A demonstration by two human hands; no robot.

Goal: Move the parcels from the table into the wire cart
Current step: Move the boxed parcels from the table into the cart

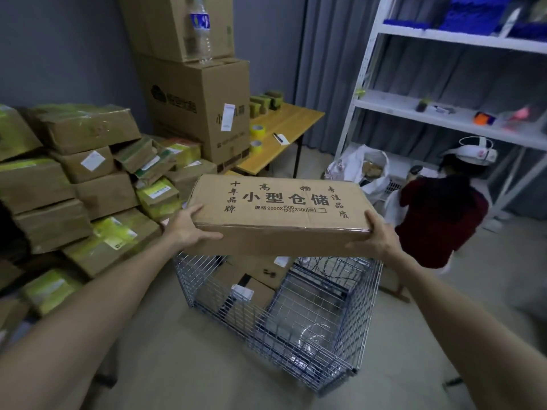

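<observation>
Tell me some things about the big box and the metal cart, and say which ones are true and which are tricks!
1. Both hands hold the big box, the left hand at one end and the right hand at the other. True.
2. The big box already sits inside the wire cart. False: it is held in the air above the cart.
3. The wire cart has nothing in it. False: a few parcels in the cart lie at its far side.
4. A water bottle stands on the stacked cartons. True.
5. Rolls of yellow tape lie on the wooden table. True.
</observation>
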